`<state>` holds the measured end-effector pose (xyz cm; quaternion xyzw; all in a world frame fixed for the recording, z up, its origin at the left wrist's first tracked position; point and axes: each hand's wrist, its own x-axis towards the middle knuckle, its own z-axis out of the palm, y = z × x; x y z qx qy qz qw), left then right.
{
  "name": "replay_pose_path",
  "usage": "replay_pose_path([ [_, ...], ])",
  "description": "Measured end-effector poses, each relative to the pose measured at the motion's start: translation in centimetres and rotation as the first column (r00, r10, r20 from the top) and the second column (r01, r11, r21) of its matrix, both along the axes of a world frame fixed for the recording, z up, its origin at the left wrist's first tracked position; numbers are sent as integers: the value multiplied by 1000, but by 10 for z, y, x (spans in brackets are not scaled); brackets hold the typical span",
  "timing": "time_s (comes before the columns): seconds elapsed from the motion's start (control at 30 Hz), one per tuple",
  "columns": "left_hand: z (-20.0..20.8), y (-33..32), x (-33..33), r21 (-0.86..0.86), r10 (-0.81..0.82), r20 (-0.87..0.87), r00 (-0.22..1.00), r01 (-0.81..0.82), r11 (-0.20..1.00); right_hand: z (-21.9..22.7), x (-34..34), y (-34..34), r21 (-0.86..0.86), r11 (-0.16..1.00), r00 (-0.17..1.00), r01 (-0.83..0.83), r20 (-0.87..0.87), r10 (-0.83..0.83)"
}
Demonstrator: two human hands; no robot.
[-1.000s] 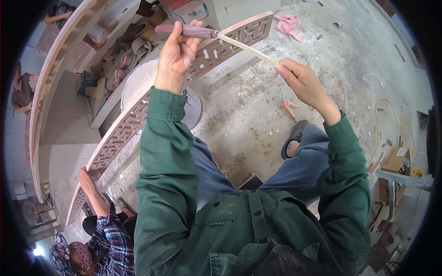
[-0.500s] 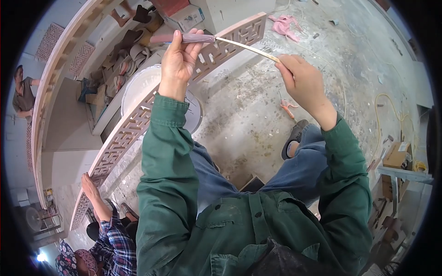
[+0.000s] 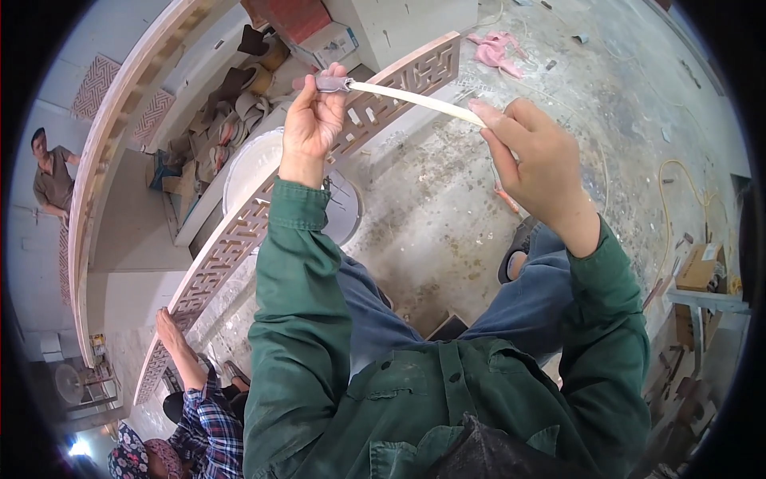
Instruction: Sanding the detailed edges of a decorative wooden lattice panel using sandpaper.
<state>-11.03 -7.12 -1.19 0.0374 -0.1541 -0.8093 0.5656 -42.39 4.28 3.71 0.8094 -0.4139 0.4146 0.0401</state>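
A pale, slightly bowed strip (image 3: pixel 415 99) spans between my hands, in front of me. Its left end runs into a purplish-brown sleeve-like piece (image 3: pixel 331 83), whose exact kind I cannot make out. My left hand (image 3: pixel 311 132), palm up, pinches this piece between thumb and fingers. At the other end my right hand (image 3: pixel 538 160) grips the strip between thumb and forefinger. Behind my left hand and arm runs a long, curved lattice panel (image 3: pixel 215 251) with cut-out patterns. Its near end is held by a co-worker's hand (image 3: pixel 170 331).
A round whitish tub (image 3: pixel 254 164) stands behind the panel. At the left rises a large curved wooden rim (image 3: pixel 80 239); another person (image 3: pixel 54 172) is beyond it. On the stained floor lie a pink cloth (image 3: pixel 496 52) and an orange-handled tool (image 3: pixel 508 199). Cartons (image 3: pixel 696 270) stand at right.
My right hand has shifted right and a little down. The purplish-brown piece shows less of its length, and more pale strip shows between my hands. The view has shifted slightly.
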Motion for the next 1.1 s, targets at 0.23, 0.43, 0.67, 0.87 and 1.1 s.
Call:
replay_pose_path([
  [0.23, 5, 7, -17, 2, 207, 189, 960, -211, 977, 4, -5, 5, -171, 979, 984, 108, -122, -130],
  [0.43, 8, 14, -29, -89, 329, 390, 860, -321, 943, -1, 0, 1, -175, 975, 976, 137, -143, -163],
  [0.67, 8, 22, -57, -170, 369, 572, 732, -335, 927, -26, 1, -22, 599, 777, 957, -192, 289, 14],
  [0.87, -5, 43, -96, -175, 329, 668, 667, -289, 941, -53, 17, -24, 591, 722, 868, -360, 496, 26],
  [1.1, 1, 60, -125, -226, 260, 767, 587, -133, 965, -82, 35, -50, 450, 788, 755, -421, 655, 30],
])
